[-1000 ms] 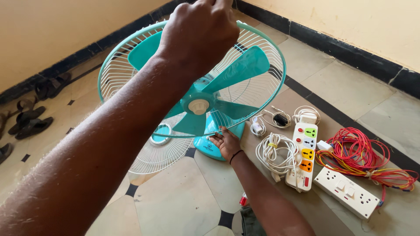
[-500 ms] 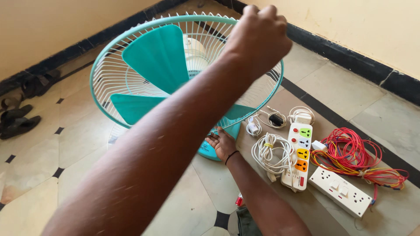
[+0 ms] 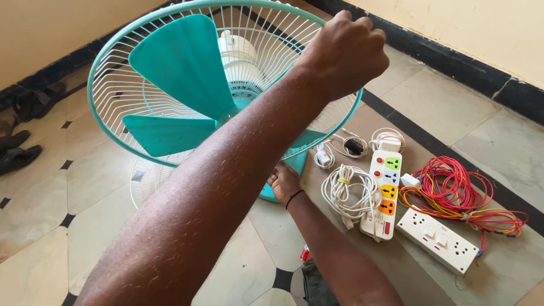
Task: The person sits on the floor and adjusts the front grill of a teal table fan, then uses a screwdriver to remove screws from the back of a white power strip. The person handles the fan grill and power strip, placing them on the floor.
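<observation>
The left hand is closed in a fist on the rim of the teal fan at about two o'clock of the wire guard, fingers curled tight around the edge. Compared with a second ago the fan has tipped up and swung: the guard now faces the camera more squarely, the blades have turned so that one stands near twelve o'clock and another points toward eight, and the white motor housing shows through the grille. The left fist has shifted from the top centre of the view to the upper right.

The right hand stays low at the fan's base, at about five o'clock of the guard, fingers spread flat against the teal foot; it grips nothing that can be made out.

On the floor at three o'clock lie a coiled white cable, a white power strip with coloured sockets, a bundle of red wire and a white socket box, unmoved.
</observation>
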